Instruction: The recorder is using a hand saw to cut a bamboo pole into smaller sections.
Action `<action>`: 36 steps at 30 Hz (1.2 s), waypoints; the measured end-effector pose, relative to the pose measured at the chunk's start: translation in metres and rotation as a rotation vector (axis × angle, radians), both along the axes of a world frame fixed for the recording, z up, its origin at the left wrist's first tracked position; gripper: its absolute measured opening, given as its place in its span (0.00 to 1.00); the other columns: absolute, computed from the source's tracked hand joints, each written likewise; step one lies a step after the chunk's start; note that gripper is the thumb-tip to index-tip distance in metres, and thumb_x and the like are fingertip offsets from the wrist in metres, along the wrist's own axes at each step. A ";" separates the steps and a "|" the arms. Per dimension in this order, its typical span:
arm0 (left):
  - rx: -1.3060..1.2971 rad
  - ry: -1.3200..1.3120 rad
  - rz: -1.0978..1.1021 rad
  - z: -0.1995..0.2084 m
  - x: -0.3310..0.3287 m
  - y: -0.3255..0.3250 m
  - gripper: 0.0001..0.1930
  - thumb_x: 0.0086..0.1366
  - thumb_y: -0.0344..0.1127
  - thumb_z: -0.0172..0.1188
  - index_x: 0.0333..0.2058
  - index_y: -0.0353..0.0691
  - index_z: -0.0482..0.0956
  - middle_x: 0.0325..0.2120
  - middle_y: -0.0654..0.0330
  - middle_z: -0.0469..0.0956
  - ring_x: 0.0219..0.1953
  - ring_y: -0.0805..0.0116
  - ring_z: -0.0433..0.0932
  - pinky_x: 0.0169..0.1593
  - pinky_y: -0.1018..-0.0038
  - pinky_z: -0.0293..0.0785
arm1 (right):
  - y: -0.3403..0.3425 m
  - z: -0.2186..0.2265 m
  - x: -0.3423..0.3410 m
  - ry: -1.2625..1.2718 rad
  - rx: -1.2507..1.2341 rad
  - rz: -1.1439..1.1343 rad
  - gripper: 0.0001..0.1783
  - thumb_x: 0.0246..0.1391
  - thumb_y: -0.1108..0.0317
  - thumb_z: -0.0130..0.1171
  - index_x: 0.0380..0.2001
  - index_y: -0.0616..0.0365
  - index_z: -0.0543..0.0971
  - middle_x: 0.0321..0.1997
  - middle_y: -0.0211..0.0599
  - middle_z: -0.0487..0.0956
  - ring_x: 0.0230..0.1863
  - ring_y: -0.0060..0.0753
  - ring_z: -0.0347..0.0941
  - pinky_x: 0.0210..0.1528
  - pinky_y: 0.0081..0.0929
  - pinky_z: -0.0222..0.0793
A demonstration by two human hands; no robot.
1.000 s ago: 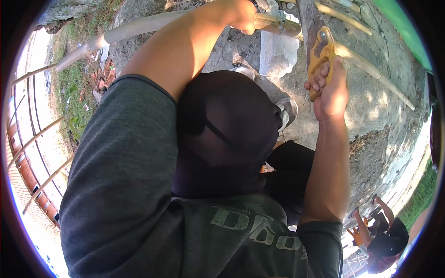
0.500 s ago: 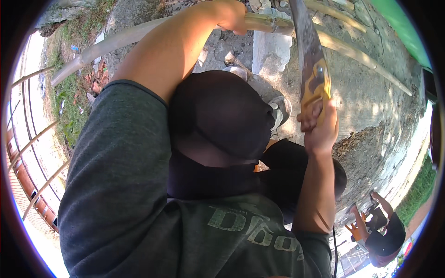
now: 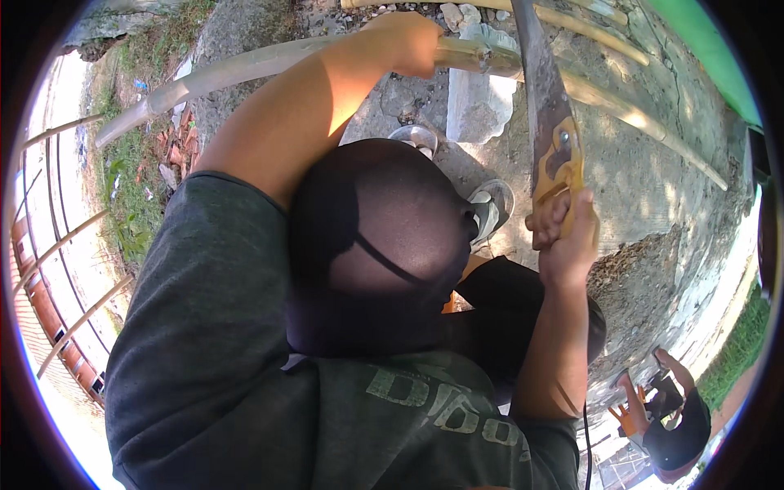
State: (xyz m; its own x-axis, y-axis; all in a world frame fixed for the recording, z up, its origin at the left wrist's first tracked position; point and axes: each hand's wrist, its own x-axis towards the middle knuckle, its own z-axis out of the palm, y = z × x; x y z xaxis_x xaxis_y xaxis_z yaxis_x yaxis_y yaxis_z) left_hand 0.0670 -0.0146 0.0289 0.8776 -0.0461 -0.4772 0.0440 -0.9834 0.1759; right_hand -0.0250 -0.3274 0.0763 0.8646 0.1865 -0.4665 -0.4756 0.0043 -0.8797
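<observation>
My left hand [image 3: 412,45] is closed around a long bamboo pole [image 3: 616,109], left of a joint in the cane. The pole runs across the far part of the view and passes over a pale concrete block [image 3: 480,110]. In my right hand [image 3: 565,237] is a handsaw [image 3: 547,90], gripped by its yellow handle. Its dark, worn blade points away from me and crosses the pole just right of the block. The blade's tip is out of view, and I cannot tell how deep the teeth sit in the cane.
More bamboo lies beyond, including a thinner pole [image 3: 600,34]. Broken red brick pieces [image 3: 178,151] lie at left by the grass. A shoe [image 3: 490,211] rests on the concrete ground. At lower right another person [image 3: 678,433] sits by an orange stool [image 3: 627,418].
The pole, the saw and both hands appear slightly nearer in the picture, and the view has shifted a little. Both hands keep their grips.
</observation>
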 end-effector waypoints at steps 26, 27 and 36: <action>0.032 -0.148 0.009 -0.030 0.008 -0.030 0.22 0.51 0.38 0.66 0.47 0.46 0.78 0.40 0.53 0.84 0.43 0.51 0.83 0.47 0.56 0.79 | -0.059 -0.005 0.008 -0.202 0.099 0.067 0.28 0.69 0.41 0.43 0.33 0.58 0.70 0.20 0.27 0.65 0.20 0.18 0.59 0.23 0.18 0.54; 0.024 -0.137 0.026 -0.029 0.009 -0.029 0.22 0.47 0.42 0.67 0.43 0.44 0.81 0.37 0.50 0.84 0.41 0.49 0.83 0.46 0.56 0.79 | -0.059 -0.007 0.006 -0.196 0.107 0.039 0.27 0.70 0.43 0.42 0.32 0.58 0.69 0.20 0.27 0.64 0.20 0.18 0.59 0.22 0.18 0.53; 0.077 -0.099 0.042 -0.015 0.012 -0.037 0.18 0.48 0.43 0.65 0.37 0.43 0.86 0.34 0.48 0.84 0.39 0.48 0.84 0.44 0.55 0.79 | -0.064 -0.006 0.009 -0.184 0.087 0.064 0.26 0.71 0.45 0.38 0.28 0.55 0.66 0.16 0.27 0.61 0.17 0.20 0.53 0.23 0.22 0.52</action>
State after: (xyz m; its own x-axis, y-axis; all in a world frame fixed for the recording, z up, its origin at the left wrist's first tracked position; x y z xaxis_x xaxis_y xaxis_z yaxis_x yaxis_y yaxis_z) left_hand 0.0787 -0.0520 0.0137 0.9208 0.0254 -0.3892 0.0718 -0.9919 0.1051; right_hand -0.0158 -0.3911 0.0700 0.9188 0.2764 -0.2818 -0.3088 0.0589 -0.9493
